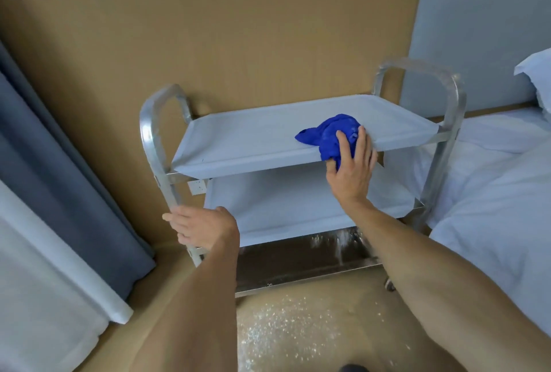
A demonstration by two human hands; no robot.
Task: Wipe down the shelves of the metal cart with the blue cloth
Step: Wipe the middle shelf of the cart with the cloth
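Wiping of the top shelf (253, 136) is in hand: the right hand (351, 163) presses the bunched blue cloth (328, 133) at that shelf's near right edge, its grip spread over the cloth, thumb tucked under. The left hand (199, 227) wraps the metal cart (153, 133) near-left post, steadying it. Next, probably sweep left, then do the middle shelf (283, 207).

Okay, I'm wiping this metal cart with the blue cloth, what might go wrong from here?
1. The blue cloth is bunched at the top shelf's front edge under the right hand; it may slip off the rim.
2. The cart seems to have a caster; pushing hard might roll it, though the left hand grips the side frame.
3. The bottom shelf looks speckled and could be missed.
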